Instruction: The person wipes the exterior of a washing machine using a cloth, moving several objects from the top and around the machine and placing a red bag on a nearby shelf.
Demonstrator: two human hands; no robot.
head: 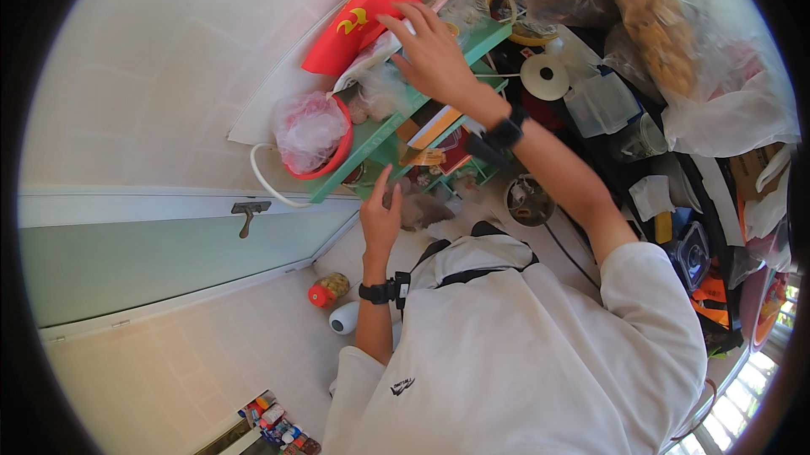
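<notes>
My right hand (430,53) is over the top tier of a green shelf rack (380,135), its fingers spread. The fingertips overlap the edge of a red bag (361,22) with a yellow mark; whether they touch it I cannot tell. White and clear plastic bags (383,91) lie beneath and beside this hand. My left hand (380,211) is lower, just off the rack's near end, with fingers apart and nothing visible in it. A red basket (347,151) holding a crumpled clear plastic bag (311,129) sits at that end of the tier.
Boxes (433,126) fill the lower tier. To the right, a dark surface carries a clear plastic container (601,104), a round white lid (544,77) and large bags (728,88). A door with a handle (247,211) is at left. A red-lidded jar (329,290) stands on the floor.
</notes>
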